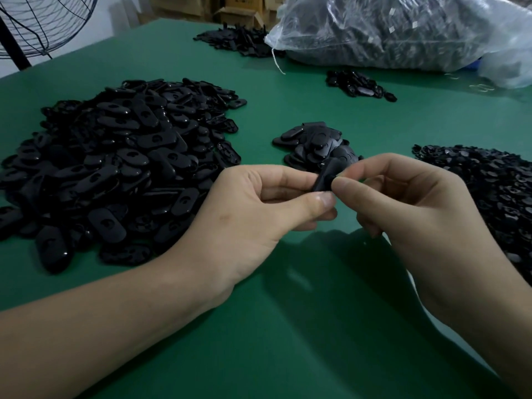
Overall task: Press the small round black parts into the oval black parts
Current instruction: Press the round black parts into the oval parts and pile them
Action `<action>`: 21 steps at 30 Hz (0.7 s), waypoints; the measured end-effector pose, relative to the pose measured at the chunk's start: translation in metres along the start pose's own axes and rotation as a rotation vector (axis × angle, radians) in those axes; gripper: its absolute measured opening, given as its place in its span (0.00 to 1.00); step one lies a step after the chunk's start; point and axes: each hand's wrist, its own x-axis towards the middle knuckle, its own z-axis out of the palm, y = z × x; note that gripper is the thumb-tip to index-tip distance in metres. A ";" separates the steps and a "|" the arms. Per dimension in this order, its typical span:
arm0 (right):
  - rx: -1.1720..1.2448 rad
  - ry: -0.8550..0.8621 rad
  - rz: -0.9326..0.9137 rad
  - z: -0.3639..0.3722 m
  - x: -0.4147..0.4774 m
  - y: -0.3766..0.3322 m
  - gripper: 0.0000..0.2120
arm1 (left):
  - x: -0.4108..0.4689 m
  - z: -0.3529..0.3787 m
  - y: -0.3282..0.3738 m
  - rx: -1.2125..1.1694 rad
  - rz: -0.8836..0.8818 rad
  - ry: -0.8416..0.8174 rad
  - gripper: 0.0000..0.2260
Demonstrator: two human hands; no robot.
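Above the green table, my left hand grips an oval black part between thumb and fingers. My right hand pinches a small round black part against the oval part with thumb and forefinger. Most of both parts is hidden by my fingers. A big heap of oval black parts lies on the left. On the right edge sits a heap of small round black parts. A small pile of oval parts lies just behind my hands.
A clear plastic bag full of dark parts lies at the back right, with two smaller piles of black parts near it. A standing fan is at the far left. Cardboard boxes stand behind the green table.
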 end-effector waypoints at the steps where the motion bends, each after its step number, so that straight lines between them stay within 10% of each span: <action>1: -0.019 0.002 -0.008 0.000 0.000 -0.001 0.04 | 0.000 0.000 0.000 -0.012 -0.004 0.007 0.06; 21: -0.931 0.106 -0.409 -0.001 -0.011 -0.014 0.04 | 0.001 0.000 -0.005 0.302 0.219 0.068 0.04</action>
